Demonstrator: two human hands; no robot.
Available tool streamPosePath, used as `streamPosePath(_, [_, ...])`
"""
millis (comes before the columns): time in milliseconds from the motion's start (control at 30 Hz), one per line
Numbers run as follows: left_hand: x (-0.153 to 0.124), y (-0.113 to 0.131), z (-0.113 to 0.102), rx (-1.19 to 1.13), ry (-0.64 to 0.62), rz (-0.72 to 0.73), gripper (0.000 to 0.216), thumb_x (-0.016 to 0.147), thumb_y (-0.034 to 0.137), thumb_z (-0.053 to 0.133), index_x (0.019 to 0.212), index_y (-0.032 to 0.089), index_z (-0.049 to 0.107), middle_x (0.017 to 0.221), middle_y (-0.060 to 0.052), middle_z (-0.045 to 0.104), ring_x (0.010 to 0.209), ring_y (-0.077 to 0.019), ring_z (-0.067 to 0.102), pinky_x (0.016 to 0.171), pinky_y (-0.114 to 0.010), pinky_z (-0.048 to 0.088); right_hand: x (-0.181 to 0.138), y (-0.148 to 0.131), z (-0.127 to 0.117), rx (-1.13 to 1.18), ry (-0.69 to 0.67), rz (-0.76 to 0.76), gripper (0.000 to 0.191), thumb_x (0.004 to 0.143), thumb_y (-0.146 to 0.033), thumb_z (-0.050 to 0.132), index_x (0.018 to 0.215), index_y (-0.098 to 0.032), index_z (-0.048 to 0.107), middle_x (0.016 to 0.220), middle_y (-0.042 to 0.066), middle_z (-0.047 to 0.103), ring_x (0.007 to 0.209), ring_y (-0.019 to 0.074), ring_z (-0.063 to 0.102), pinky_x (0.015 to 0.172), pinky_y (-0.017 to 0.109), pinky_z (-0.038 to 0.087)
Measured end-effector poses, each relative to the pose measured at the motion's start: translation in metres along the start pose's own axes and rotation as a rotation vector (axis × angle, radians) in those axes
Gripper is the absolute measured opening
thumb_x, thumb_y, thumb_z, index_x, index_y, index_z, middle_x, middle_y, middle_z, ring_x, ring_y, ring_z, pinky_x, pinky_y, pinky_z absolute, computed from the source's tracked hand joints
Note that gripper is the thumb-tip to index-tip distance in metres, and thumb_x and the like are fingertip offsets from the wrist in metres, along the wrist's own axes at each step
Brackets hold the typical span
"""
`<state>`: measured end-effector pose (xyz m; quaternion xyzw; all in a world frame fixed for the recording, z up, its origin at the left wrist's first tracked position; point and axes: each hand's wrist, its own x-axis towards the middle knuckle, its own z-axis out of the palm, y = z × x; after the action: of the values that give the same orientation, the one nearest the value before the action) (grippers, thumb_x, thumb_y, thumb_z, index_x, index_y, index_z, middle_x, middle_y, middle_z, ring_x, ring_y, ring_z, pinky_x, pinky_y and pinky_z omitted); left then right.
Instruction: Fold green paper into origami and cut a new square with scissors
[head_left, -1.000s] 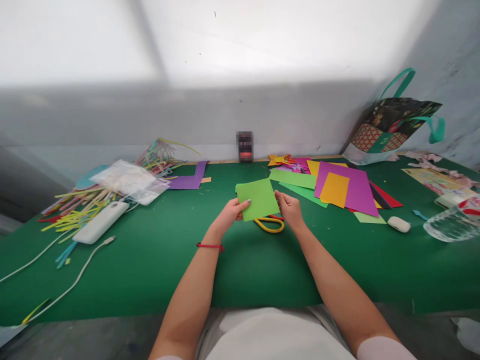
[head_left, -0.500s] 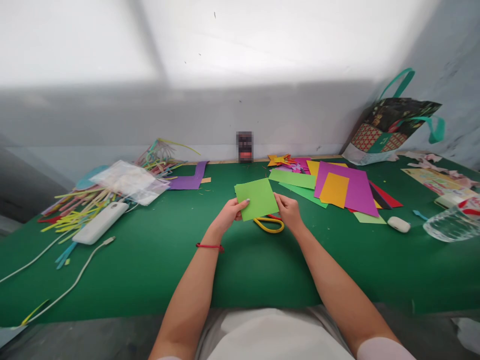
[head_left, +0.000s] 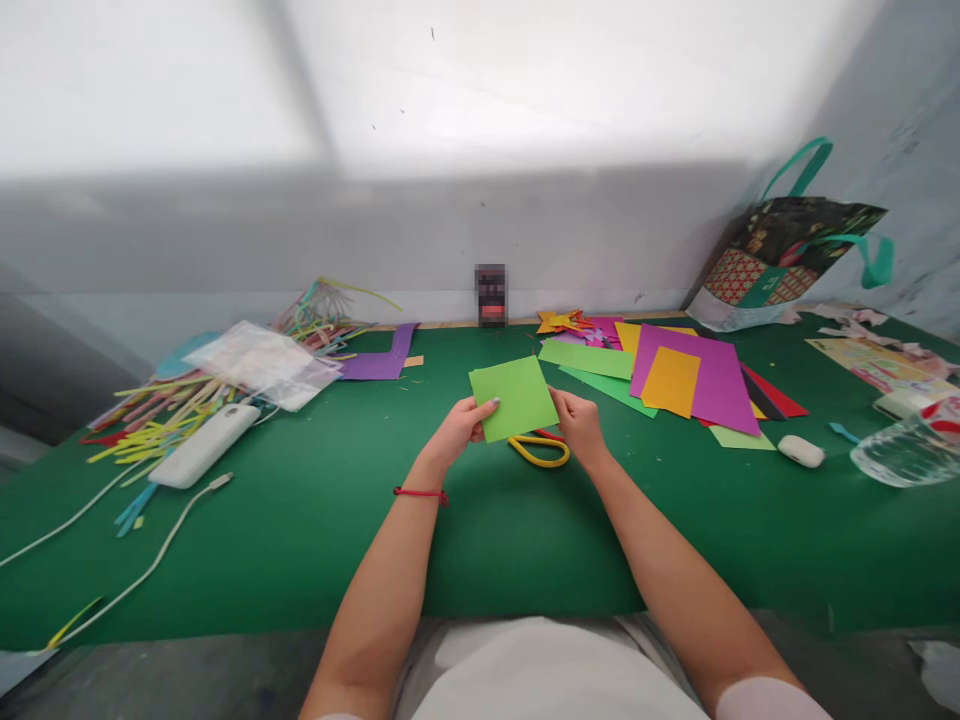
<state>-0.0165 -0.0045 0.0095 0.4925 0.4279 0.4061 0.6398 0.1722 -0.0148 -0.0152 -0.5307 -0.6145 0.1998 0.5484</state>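
A light green sheet of paper [head_left: 517, 398], roughly square, is held between both my hands above the green table [head_left: 360, 560]. My left hand [head_left: 459, 430] pinches its lower left side, the thumb lying on top. At the right edge, my right hand [head_left: 577, 420] grips the paper between thumb and curled fingers. Scissors with yellow and red handles [head_left: 541, 460] lie partly under the sheet; their blades are hidden. To the right are a green paper strip [head_left: 589, 358], a purple sheet [head_left: 720, 375] and an orange piece [head_left: 670, 380].
Paper strips [head_left: 142, 420], a plastic bag [head_left: 259, 360], a white power bank [head_left: 204, 447] and a cable [head_left: 176, 545] lie on the left. Far right stand a patterned bag [head_left: 772, 265], a white earbud case [head_left: 801, 451] and a tilted clear bottle [head_left: 904, 450].
The view has shifted very slightly. Both hands keep their grip on the green paper in nearly the same place.
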Motion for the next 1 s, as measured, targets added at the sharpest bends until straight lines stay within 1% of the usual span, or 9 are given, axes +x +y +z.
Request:
streamPosePath(167, [-0.0016, 0.0041, 0.0037, -0.102, 0.057, -0.045, 0.035, 0.056, 0.037, 0.077, 0.069, 0.014, 0.053, 0.044, 0.01, 0.03, 0.037, -0.0025, 0.023, 0.039, -0.021, 0.011, -0.0002, 0.0, -0.0009, 0.07, -0.029, 0.058, 0.048, 0.082, -0.058, 0.04, 0.088, -0.021, 0.069, 0.059, 0.001, 0.061, 0.038, 0.0127, 0.046, 0.042, 0.028, 0.04])
streamPosePath(400, [0.0001, 0.0034, 0.0036, -0.21, 0.109, -0.101, 0.029, 0.061, 0.031, 0.074, 0.066, 0.016, 0.049, 0.04, 0.012, 0.024, 0.035, -0.0023, 0.02, 0.037, -0.02, 0.014, -0.0009, 0.0023, -0.001, 0.13, -0.066, 0.098, 0.051, 0.087, -0.05, 0.037, 0.123, -0.021, 0.056, 0.094, 0.007, 0.07, 0.048, 0.0142, 0.057, 0.044, 0.028, 0.047])
streamPosePath(500, [0.0025, 0.0003, 0.0002, -0.274, 0.105, -0.112, 0.033, 0.062, 0.031, 0.073, 0.061, 0.018, 0.043, 0.039, 0.013, 0.019, 0.035, -0.0019, 0.018, 0.036, -0.018, 0.016, -0.0012, -0.0003, -0.001, 0.17, -0.065, 0.037, 0.052, 0.089, -0.046, 0.035, 0.138, -0.026, 0.039, 0.126, 0.009, 0.058, 0.068, 0.0165, 0.064, 0.049, 0.028, 0.052])
streamPosePath(567, [0.0041, -0.0013, -0.0014, -0.299, 0.098, -0.121, 0.033, 0.063, 0.029, 0.072, 0.06, 0.018, 0.041, 0.039, 0.013, 0.019, 0.035, -0.0016, 0.017, 0.036, -0.018, 0.016, -0.0018, -0.0017, -0.0013, 0.167, -0.071, -0.083, 0.056, 0.088, -0.043, 0.042, 0.141, -0.028, 0.032, 0.141, 0.008, 0.043, 0.094, 0.0199, 0.063, 0.063, 0.029, 0.056])
streamPosePath(667, [0.0058, -0.0032, -0.0017, -0.297, 0.074, -0.14, 0.032, 0.064, 0.027, 0.072, 0.059, 0.017, 0.042, 0.039, 0.012, 0.019, 0.035, -0.001, 0.014, 0.035, -0.018, 0.014, -0.0024, -0.0011, -0.002, 0.101, -0.107, -0.302, 0.064, 0.082, -0.041, 0.057, 0.14, -0.029, 0.033, 0.146, 0.007, 0.035, 0.125, 0.0242, 0.044, 0.091, 0.037, 0.049])
streamPosePath(767, [0.0066, -0.0037, -0.0005, -0.294, 0.044, -0.147, 0.031, 0.066, 0.029, 0.072, 0.059, 0.016, 0.045, 0.039, 0.011, 0.025, 0.034, -0.0011, 0.017, 0.034, -0.018, 0.014, -0.0013, 0.0015, -0.0027, 0.043, -0.128, -0.436, 0.042, 0.081, -0.038, 0.059, 0.122, -0.029, 0.056, 0.143, 0.005, 0.04, 0.13, 0.025, 0.038, 0.099, 0.041, 0.042])
streamPosePath(833, [0.0069, -0.0029, 0.0001, -0.301, 0.013, -0.149, 0.033, 0.072, 0.037, 0.068, 0.059, 0.015, 0.048, 0.039, 0.009, 0.027, 0.033, -0.0015, 0.019, 0.033, -0.018, 0.014, -0.0001, 0.0024, -0.0025, 0.042, -0.115, -0.479, 0.021, 0.085, -0.034, 0.054, 0.1, -0.029, 0.068, 0.133, 0.005, 0.052, 0.125, 0.0237, 0.045, 0.098, 0.041, 0.042])
streamPosePath(900, [0.0073, -0.0011, 0.0001, -0.301, -0.035, -0.15, 0.041, 0.08, 0.048, 0.056, 0.059, 0.014, 0.052, 0.038, 0.008, 0.027, 0.031, -0.0028, 0.022, 0.033, -0.018, 0.017, 0.0009, 0.0022, -0.0017, 0.061, -0.061, -0.46, 0.02, 0.087, -0.031, 0.05, 0.087, -0.028, 0.07, 0.115, 0.004, 0.064, 0.113, 0.0218, 0.054, 0.095, 0.04, 0.044])
streamPosePath(1000, [0.0077, 0.0023, -0.0012, -0.291, -0.035, -0.146, 0.061, 0.09, 0.055, 0.03, 0.059, 0.011, 0.059, 0.037, 0.003, 0.038, 0.032, -0.0058, 0.036, 0.036, -0.019, 0.029, 0.0022, 0.0028, -0.0009, 0.095, 0.093, -0.289, 0.019, 0.084, -0.035, 0.053, 0.08, -0.024, 0.068, 0.086, 0.004, 0.068, 0.089, 0.0207, 0.062, 0.082, 0.036, 0.049])
